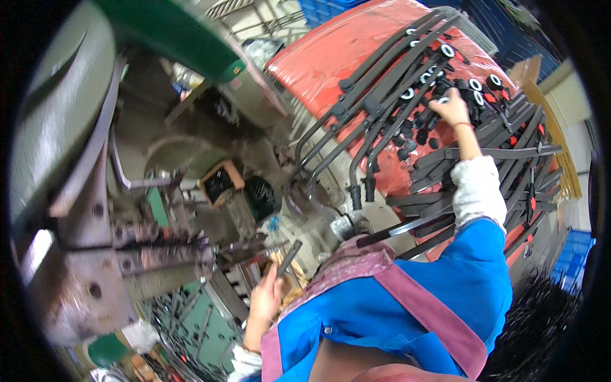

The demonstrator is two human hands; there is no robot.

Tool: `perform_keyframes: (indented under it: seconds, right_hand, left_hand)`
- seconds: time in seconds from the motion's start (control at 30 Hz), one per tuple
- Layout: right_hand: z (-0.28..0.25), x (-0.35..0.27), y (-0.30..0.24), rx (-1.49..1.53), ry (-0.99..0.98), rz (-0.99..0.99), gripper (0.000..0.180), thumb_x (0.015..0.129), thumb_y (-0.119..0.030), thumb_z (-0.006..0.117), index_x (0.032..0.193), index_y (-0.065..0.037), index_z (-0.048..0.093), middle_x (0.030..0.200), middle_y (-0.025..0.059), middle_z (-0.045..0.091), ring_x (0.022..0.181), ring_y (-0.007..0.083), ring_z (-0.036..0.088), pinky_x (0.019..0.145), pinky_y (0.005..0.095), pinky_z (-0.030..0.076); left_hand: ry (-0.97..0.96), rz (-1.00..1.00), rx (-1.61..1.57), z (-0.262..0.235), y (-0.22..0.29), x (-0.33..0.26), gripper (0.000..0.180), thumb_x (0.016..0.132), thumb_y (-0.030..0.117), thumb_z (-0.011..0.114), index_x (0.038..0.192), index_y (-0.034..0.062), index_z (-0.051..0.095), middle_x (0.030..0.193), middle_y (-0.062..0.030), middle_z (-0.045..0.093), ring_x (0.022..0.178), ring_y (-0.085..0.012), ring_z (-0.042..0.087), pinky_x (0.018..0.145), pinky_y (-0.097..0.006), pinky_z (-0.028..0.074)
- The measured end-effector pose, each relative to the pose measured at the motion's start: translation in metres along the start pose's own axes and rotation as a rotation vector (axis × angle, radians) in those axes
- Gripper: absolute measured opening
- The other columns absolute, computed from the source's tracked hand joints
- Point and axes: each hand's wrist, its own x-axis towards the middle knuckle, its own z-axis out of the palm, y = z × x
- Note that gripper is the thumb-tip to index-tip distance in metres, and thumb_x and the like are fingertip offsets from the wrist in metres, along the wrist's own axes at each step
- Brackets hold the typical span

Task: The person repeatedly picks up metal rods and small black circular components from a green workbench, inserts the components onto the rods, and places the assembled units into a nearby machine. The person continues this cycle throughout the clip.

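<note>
In the head view, your two hands work well apart. Your left hand (266, 294), low in the picture, is closed around one short dark metal bar (289, 257). The bar's long axis runs from your fist up and to the right, its free end pointing toward the grimy press machine (127, 242) that fills the left of the picture. Just beyond the bar sits one small orange-rimmed box (221, 183) of dark parts.

Your right hand (450, 107) is stretched far up to the right, over the red-covered tabletop (331, 57). Its fingers are curled down into a heap of small black caps (417, 130); you cannot tell whether they pinch one, since the back of the hand hides the tips. The caps are too many and too jumbled to count. Beside them lie about six long bent black tubes (375, 95), their long axes running from lower left to upper right, white-ringed ends pointing to the upper right. A stack of flat black bars (509, 153) lies to the right of your forearm, also past counting.
</note>
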Motion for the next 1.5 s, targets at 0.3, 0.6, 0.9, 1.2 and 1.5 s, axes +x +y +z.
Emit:
perform_keyframes:
  seconds: [0.3, 0.6, 0.9, 1.2, 1.5]
  right_hand:
    - [0.009, -0.190, -0.113, 0.567, -0.664, -0.420, 0.036, 0.087, -0.039, 0.067, 0.105, -0.008, 0.064, 0.087, -0.0001, 0.058, 0.075, 0.0094, 0.057, 0.050, 0.0252, 0.049]
    - [0.054, -0.330, -0.248, 0.648, -0.921, -0.232, 0.057, 0.084, -0.050, 0.070, 0.101, 0.004, 0.059, 0.073, 0.0055, 0.059, 0.050, 0.0084, 0.053, 0.039, 0.0234, 0.041]
    - [0.067, -0.374, -0.283, 0.803, -0.984, -0.298, 0.048, 0.096, -0.047, 0.054, 0.111, -0.002, 0.060, 0.070, -0.0051, 0.052, 0.044, 0.0020, 0.037, 0.037, 0.0191, 0.024]
    - [0.068, -0.394, -0.319, 0.730, -0.967, -0.642, 0.051, 0.098, -0.045, 0.049, 0.112, 0.001, 0.065, 0.089, 0.0025, 0.063, 0.078, 0.0086, 0.055, 0.070, 0.0229, 0.043]
    - [0.080, -0.407, -0.343, 0.729, -1.121, -0.659, 0.040, 0.098, -0.038, 0.051, 0.107, -0.002, 0.067, 0.091, 0.0032, 0.065, 0.087, 0.0096, 0.056, 0.081, 0.0263, 0.046]
  left_hand:
    - [0.279, 0.200, 0.173, -0.026, -0.003, 0.005, 0.042, 0.095, 0.030, 0.056, 0.135, 0.0219, 0.053, 0.078, -0.0148, 0.061, 0.067, -0.0368, 0.064, 0.057, -0.046, 0.052]
    - [0.393, 0.236, 0.129, -0.043, -0.047, -0.030, 0.042, 0.093, 0.030, 0.059, 0.134, 0.0224, 0.053, 0.075, -0.0118, 0.061, 0.064, -0.0346, 0.064, 0.055, -0.042, 0.052]
    - [0.361, 0.141, 0.081, -0.060, -0.097, -0.066, 0.045, 0.091, 0.022, 0.060, 0.135, 0.0214, 0.052, 0.080, -0.0149, 0.062, 0.070, -0.0374, 0.064, 0.061, -0.045, 0.052]
    - [0.426, 0.230, 0.167, -0.068, -0.126, -0.072, 0.045, 0.092, 0.029, 0.060, 0.135, 0.0221, 0.050, 0.074, -0.0109, 0.059, 0.060, -0.0347, 0.063, 0.053, -0.044, 0.052]
    - [0.428, 0.291, 0.239, -0.077, -0.126, -0.057, 0.039, 0.091, 0.031, 0.061, 0.129, 0.0232, 0.055, 0.071, -0.0100, 0.059, 0.057, -0.0345, 0.062, 0.052, -0.044, 0.051]
